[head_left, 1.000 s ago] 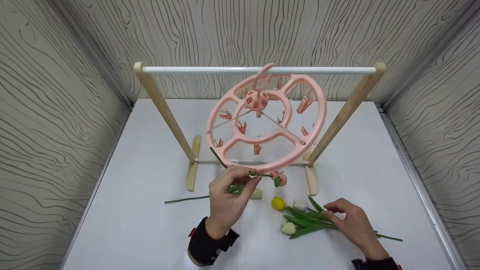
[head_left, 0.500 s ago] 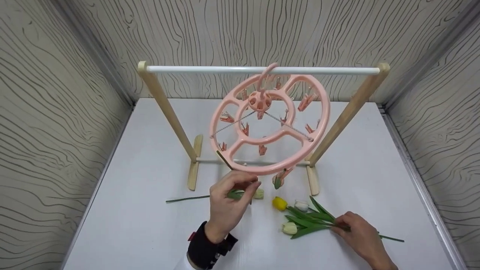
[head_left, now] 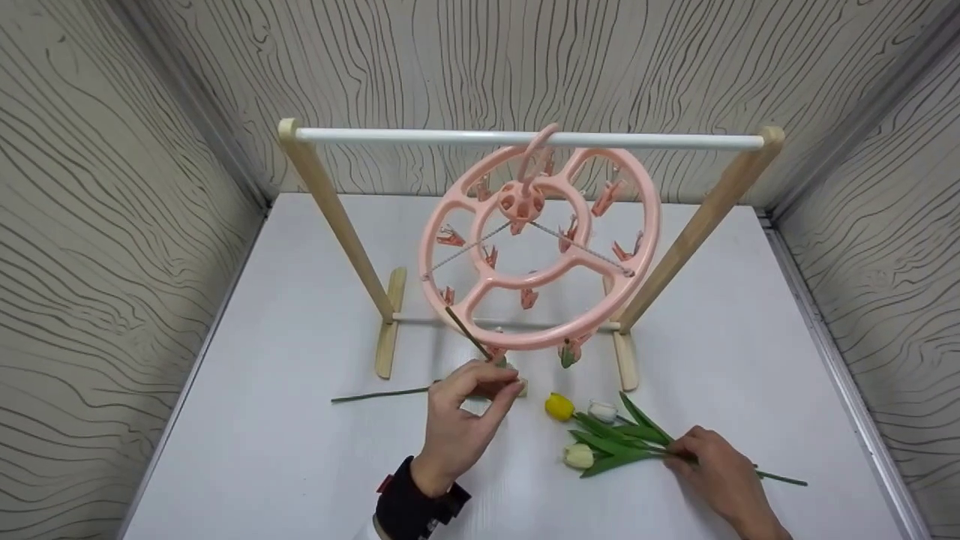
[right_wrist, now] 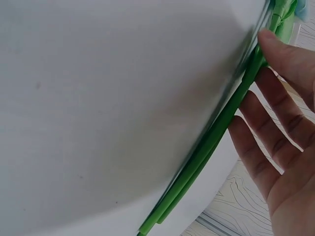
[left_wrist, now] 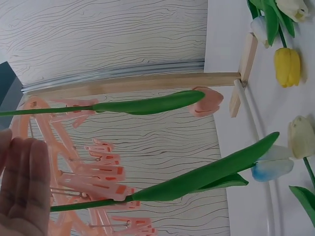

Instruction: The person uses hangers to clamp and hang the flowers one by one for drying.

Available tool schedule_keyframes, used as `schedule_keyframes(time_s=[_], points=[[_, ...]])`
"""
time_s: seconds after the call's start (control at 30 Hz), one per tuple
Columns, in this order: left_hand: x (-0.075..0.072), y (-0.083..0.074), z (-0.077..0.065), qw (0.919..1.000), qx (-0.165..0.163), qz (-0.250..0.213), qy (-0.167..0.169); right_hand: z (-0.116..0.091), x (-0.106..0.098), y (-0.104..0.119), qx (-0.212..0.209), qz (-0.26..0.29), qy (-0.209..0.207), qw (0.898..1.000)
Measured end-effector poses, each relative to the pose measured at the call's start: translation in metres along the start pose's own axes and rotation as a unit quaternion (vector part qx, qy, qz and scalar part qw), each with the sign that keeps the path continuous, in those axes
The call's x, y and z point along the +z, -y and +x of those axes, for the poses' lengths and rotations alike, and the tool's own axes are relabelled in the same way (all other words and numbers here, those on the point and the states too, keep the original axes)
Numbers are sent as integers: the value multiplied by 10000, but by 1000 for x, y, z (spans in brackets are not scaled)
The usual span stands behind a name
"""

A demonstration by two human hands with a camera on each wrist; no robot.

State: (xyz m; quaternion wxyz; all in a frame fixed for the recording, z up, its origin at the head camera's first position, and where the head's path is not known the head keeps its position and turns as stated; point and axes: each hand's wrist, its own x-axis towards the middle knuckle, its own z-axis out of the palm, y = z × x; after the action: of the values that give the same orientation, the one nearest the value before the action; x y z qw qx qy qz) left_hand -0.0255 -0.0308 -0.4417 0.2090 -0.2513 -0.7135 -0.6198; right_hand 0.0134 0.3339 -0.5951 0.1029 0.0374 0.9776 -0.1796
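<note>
A round pink clip hanger (head_left: 540, 337) hangs tilted from a rod. Two tulips hang head down from its clips: a pink tulip (left_wrist: 206, 102) and a white-and-blue tulip (left_wrist: 273, 164). Just below the front rim is my left hand (head_left: 469, 420), beside the stem (head_left: 466, 331) of one clipped tulip; nothing shows between its fingers. On the table, my right hand (head_left: 716, 469) pinches green stems (right_wrist: 211, 132) between thumb and fingers. They belong to a bunch with a yellow tulip (head_left: 559, 406), a white tulip (head_left: 602, 411) and a cream tulip (head_left: 579, 456).
A wooden stand with a white rod (head_left: 420, 136) spans the table (head_left: 300, 450). Another cream tulip lies behind my left hand, its stem (head_left: 375, 396) pointing left. Several vacant pink clips (head_left: 529, 298) dangle from the hanger. Patterned walls (head_left: 465, 67) enclose the table.
My left hand has let go of the clipped tulip and dropped slightly from the hanger. The hanger has swung a little right. My right hand has closed on the bunch's stems.
</note>
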Motion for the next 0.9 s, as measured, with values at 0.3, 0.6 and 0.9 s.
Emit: schedule_keyframes(time_s=[0.3, 0.6, 0.9], points=[[3, 9, -11, 9992, -243, -116, 308, -3, 4, -1, -442, -335, -500, 9972], [6, 18, -21, 9970, -632, 0, 444, -13, -7, 3, -954, -274, -1312, 9864], [9, 28, -26, 9914, -923, 191, 911, -20, -30, 24, -1913, -550, -2374, 9508]])
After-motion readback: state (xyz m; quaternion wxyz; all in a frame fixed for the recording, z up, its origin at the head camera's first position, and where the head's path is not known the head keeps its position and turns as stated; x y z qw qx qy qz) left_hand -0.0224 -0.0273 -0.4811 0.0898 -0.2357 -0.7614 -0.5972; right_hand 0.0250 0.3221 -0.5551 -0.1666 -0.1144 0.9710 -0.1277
